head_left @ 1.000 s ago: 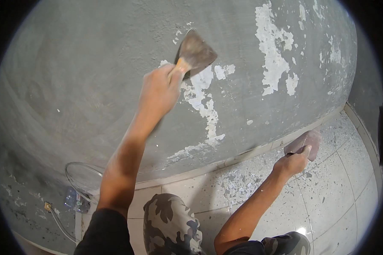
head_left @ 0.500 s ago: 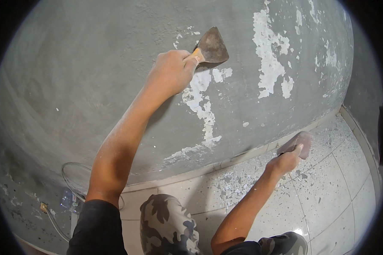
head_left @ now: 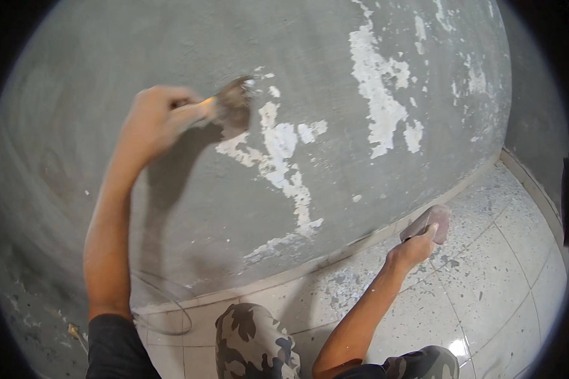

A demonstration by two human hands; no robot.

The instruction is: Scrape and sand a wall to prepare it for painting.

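Observation:
My left hand (head_left: 151, 123) is closed round the handle of a paint scraper (head_left: 235, 108). The scraper's wide blade, blurred by motion, is at the grey wall (head_left: 297, 50), beside the upper left of a branching white patch (head_left: 279, 142) where the grey coat is off. Low on the right, my right hand (head_left: 414, 247) grips a flat reddish-brown block (head_left: 433, 222) that looks like a sanding pad, thumb on top. The block is held above the floor, apart from the wall.
Larger white bare patches (head_left: 378, 95) mark the wall farther right. Grey flakes (head_left: 354, 278) are scattered over the white tiled floor (head_left: 417, 316) along the wall's foot. A thin cable (head_left: 182, 325) loops at lower left, near my left arm. My camouflage-clad knee (head_left: 253, 341) is close below.
The scraper and my left hand have moved left and a little down along the wall. More white shows left of the middle patch. My right hand stays low with the block.

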